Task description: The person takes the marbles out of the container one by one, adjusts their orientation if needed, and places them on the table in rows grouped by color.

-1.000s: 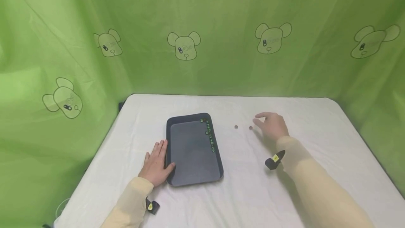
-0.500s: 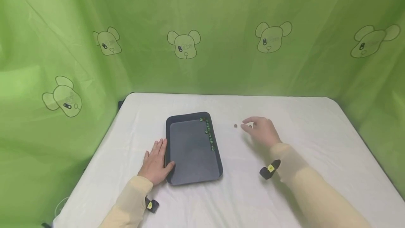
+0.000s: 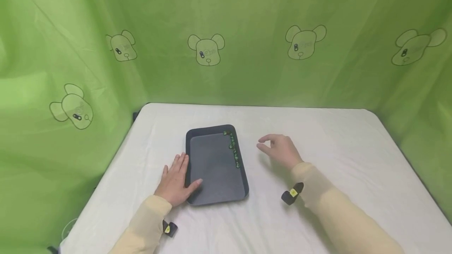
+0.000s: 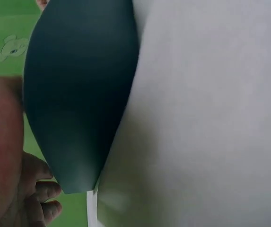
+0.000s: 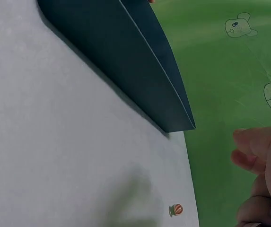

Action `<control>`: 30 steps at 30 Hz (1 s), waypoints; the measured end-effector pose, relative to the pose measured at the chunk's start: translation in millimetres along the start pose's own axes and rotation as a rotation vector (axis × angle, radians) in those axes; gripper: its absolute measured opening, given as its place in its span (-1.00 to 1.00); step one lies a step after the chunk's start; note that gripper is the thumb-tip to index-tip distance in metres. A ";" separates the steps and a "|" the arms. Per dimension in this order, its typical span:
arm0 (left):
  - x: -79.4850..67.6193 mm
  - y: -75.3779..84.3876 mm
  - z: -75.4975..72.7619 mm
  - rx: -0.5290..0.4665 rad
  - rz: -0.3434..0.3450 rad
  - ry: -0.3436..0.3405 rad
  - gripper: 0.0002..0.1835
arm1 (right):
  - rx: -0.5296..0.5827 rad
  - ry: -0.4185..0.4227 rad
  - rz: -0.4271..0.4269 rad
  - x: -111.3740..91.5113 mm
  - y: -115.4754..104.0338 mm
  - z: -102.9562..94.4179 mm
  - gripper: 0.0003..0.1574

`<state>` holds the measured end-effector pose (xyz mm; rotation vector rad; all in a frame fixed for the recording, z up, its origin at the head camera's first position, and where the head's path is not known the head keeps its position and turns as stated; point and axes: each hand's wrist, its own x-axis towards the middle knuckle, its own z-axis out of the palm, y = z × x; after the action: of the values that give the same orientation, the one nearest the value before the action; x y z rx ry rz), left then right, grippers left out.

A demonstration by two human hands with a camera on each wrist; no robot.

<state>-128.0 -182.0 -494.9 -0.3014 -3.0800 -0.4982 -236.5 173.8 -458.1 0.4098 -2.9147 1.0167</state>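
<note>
A dark grey rectangular tray [image 3: 212,179] lies on the white-covered table. Small shiny green balls [image 3: 234,151] line its right wall inside, mostly in a row. My left hand [image 3: 174,183] rests at the tray's left side, fingers straight along the rim and thumb reaching over onto the inside. To the right of the tray, my right hand [image 3: 281,150] hovers low with thumb and index finger apart and nothing between them. A little ball with orange and white stripes [image 5: 177,209] sits on the cloth in the right wrist view; in the head view the hand hides that spot.
The white table cover [image 3: 339,136] stretches around the tray. Behind and beside it hangs a green curtain [image 3: 247,81] with printed bear faces. A thin pale cable [image 3: 67,228] shows at the lower left.
My right hand has moved left toward the tray, covering the two small balls seen on the cloth earlier. My left thumb has slid slightly farther over the tray.
</note>
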 end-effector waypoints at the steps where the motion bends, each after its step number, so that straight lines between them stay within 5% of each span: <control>1: -0.2 0.4 -0.7 0.010 0.009 -0.007 0.06 | 0.003 -0.003 0.002 -0.2 -0.8 1.2 -0.64; 8: 3.6 -8.0 -3.5 0.128 0.040 -0.004 0.20 | -0.002 -0.025 -0.032 -1.4 -8.4 12.0 -0.64; 30: 9.7 -17.2 -1.2 0.115 0.032 0.009 0.15 | -0.125 -0.108 -0.147 1.9 -37.4 43.9 -0.72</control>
<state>-140.9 -196.5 -498.7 -0.3444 -3.0737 -0.3184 -226.2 118.2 -469.8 0.6804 -2.9668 0.8133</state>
